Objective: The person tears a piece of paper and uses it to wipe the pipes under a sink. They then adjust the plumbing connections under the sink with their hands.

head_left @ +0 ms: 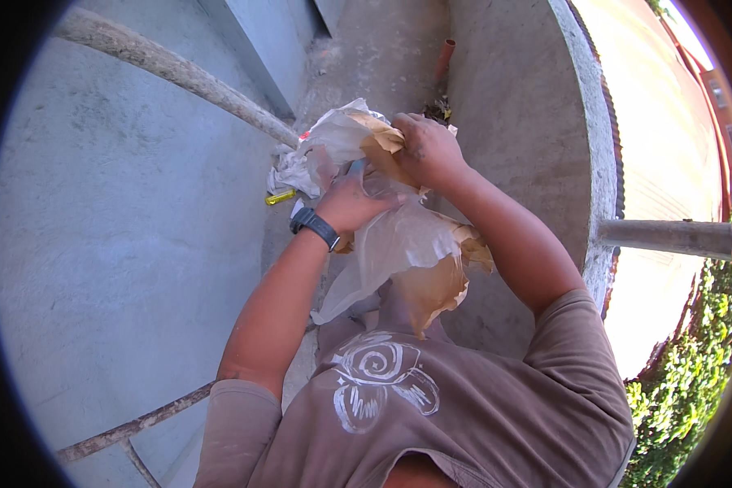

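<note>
A torn brown paper bag with a whitish plastic lining (403,240) hangs in front of my body, its edges ragged. My right hand (431,150) is closed on the bag's crumpled upper part, gripping brown paper. Lower and to the left, my left hand (356,202), with a dark watch (315,226) on the wrist, is closed around the plastic; its fingers are partly hidden behind the film. A small blue piece (356,167) shows by that hand, too little of it to name. Beside the left hand lies a yellow-handled tool (281,197).
Crumpled white plastic (291,175) lies by the wall. A pole (179,69) slants across the grey wall (114,220) at left. A rough parapet (516,106) bounds the right, with another pole (667,236) beyond. An orange pipe (445,58) stands farther off.
</note>
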Motion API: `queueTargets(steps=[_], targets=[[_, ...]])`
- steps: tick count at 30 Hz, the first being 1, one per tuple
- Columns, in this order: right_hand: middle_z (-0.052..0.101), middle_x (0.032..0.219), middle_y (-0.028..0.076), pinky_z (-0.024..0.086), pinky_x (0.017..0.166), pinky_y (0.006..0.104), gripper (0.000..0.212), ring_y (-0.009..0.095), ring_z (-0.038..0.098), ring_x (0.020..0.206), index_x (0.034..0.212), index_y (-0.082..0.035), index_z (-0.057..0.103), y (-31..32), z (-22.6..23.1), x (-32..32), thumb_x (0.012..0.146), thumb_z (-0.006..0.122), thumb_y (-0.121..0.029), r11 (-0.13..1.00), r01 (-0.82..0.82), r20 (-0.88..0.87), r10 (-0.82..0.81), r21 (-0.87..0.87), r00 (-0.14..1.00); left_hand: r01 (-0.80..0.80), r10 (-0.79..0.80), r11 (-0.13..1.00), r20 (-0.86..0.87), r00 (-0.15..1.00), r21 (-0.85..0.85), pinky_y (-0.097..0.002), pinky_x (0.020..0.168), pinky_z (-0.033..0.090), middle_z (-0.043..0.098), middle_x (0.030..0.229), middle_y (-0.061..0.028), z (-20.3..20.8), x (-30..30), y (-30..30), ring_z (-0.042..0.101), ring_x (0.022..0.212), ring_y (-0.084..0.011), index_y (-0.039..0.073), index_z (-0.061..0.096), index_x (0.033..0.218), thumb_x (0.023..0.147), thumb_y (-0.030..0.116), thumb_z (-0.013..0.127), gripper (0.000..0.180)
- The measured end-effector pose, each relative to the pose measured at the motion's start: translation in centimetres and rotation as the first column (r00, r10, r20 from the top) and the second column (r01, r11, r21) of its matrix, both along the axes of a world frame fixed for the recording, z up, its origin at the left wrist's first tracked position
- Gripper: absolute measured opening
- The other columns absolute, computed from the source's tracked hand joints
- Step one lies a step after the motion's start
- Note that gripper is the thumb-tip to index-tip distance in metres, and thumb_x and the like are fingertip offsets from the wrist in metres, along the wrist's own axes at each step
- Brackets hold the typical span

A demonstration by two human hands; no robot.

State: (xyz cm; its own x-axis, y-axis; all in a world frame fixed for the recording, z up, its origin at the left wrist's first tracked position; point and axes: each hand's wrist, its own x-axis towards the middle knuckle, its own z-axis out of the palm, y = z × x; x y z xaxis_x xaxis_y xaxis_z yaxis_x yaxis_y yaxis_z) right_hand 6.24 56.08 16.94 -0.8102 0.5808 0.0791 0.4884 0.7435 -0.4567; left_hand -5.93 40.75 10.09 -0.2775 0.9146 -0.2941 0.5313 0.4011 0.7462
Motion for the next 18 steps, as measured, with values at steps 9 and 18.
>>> queueTargets(steps=[9,18], targets=[[0.07,0.094,0.017,0.052,0.08,0.0499,0.018,0.039,0.067,0.094,0.099,-0.006,0.063,2.2,2.8,2.1,0.081,0.064,-0.008,0.999,-0.035,0.042,0.033,0.035,0.999,-0.001,-0.087,0.975,-0.389,0.917,-0.222,-0.0521,0.094,0.052,0.058,0.131,-0.0267,-6.5,1.8,-0.5,0.063,0.112,-0.0438,0.007,0.05,0.139,0.092,0.032,0.062,0.054],[0.07,0.094,0.02,0.05,0.08,0.0507,0.019,0.043,0.065,0.095,0.101,-0.004,0.061,6.1,4.7,4.4,0.081,0.06,-0.003,0.997,0.015,-0.131,-0.004,0.08,0.991,-0.129,0.026,0.967,-0.42,0.907,-0.218,-0.0546,0.082,0.055,0.071,0.094,-0.0271,-13.2,-1.9,-1.9,0.069,0.093,-0.046,0.004,0.071,0.094,0.09,0.027,0.061,0.025]])
